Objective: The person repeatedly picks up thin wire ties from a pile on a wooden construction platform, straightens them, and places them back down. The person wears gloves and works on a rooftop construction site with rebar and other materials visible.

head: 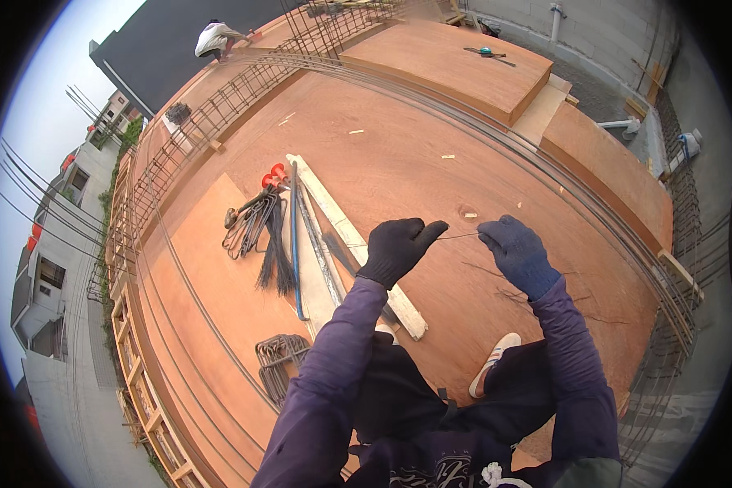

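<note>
My left hand (402,247), in a black knit glove, and my right hand (518,253), in a dark blue one, pinch a thin wire (460,235) stretched between them. Below my right hand, several loose wires (512,296) are scattered on the plywood deck (561,226). A long whitish board (354,232) passes beside my left hand. Left of it lie a blue bar (294,244), a mottled metal bar (318,244), a bundle of dark tie wire (276,256), bent steel pieces (250,226) and red plastic handle guards (276,175). A stack of bent rebar stirrups (277,366) rests near my left arm.
Long rebars (494,125) curve across the deck's far and right side. A rebar cage (219,110) runs along the far left. Raised plywood boxes (451,70) stand beyond. Another person (216,39) crouches at the far edge. Timber framing (137,378) borders the left edge.
</note>
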`<state>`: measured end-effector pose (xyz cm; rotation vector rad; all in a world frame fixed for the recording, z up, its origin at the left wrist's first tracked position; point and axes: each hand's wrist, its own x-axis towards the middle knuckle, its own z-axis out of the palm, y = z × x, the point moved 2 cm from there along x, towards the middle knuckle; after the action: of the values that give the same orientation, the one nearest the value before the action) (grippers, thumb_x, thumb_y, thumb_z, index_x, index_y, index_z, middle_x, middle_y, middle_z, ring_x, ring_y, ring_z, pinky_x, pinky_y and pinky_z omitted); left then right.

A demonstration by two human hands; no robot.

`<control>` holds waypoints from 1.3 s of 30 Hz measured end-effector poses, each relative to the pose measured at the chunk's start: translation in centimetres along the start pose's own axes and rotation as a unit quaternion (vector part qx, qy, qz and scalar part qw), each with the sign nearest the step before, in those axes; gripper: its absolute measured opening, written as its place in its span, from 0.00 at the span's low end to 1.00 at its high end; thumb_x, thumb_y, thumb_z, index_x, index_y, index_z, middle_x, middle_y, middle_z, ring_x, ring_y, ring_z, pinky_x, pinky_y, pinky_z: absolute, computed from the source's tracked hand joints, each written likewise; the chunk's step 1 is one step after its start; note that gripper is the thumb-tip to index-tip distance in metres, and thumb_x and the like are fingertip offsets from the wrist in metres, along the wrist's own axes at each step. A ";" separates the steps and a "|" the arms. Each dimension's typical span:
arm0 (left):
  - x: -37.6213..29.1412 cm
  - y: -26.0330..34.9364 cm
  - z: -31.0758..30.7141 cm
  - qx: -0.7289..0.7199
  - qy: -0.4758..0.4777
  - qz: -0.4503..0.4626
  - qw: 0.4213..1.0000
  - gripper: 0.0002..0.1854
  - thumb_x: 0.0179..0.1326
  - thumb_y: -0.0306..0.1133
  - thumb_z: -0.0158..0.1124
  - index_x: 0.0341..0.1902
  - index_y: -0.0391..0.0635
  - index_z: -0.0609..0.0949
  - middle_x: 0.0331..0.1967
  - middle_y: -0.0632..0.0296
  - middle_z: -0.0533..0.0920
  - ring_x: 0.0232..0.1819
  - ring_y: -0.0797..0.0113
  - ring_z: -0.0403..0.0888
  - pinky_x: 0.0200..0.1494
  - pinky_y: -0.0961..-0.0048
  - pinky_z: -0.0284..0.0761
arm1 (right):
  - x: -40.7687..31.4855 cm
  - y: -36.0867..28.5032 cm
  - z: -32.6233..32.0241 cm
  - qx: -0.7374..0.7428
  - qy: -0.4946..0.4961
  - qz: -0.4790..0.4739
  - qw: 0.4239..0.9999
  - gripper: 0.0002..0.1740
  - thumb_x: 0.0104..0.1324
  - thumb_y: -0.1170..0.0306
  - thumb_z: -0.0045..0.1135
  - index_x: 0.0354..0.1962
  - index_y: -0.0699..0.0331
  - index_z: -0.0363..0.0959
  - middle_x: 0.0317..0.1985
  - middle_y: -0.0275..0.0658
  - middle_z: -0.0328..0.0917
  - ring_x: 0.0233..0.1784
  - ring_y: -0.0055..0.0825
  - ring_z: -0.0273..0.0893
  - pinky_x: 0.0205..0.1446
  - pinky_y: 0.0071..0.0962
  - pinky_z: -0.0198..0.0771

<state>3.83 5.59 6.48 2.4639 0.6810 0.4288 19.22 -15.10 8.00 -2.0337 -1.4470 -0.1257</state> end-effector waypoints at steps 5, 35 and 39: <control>0.4 -1.5 -2.1 0.098 0.092 0.041 0.990 0.32 0.70 0.62 0.62 0.22 0.46 0.83 0.17 0.59 0.80 0.20 0.54 0.80 0.29 0.57 0.73 | 0.0 4.6 -1.9 -0.135 -0.022 0.014 0.991 0.07 0.70 0.62 0.64 0.39 0.55 0.83 0.36 0.40 0.79 0.40 0.42 0.80 0.42 0.45 0.75; -0.6 0.7 -2.1 0.053 0.203 0.209 0.955 0.27 0.67 0.44 0.74 0.14 0.46 0.76 0.11 0.54 0.73 0.12 0.54 0.71 0.19 0.60 0.63 | -0.3 5.5 -2.3 -0.010 -0.071 0.079 0.994 0.18 0.78 0.54 0.55 0.45 0.58 0.84 0.35 0.45 0.86 0.38 0.46 0.84 0.42 0.48 0.76; 0.1 0.0 -5.6 0.033 0.337 0.176 0.924 0.30 0.65 0.43 0.77 0.13 0.46 0.72 0.11 0.54 0.70 0.11 0.54 0.71 0.19 0.61 0.62 | -4.6 -0.4 4.0 0.050 -0.415 -0.045 0.907 0.17 0.78 0.53 0.50 0.43 0.54 0.82 0.42 0.42 0.85 0.52 0.43 0.84 0.54 0.46 0.76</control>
<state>1.52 7.99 10.99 2.4882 0.4986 1.4577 15.97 -16.62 3.12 -2.0152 -1.9755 0.8615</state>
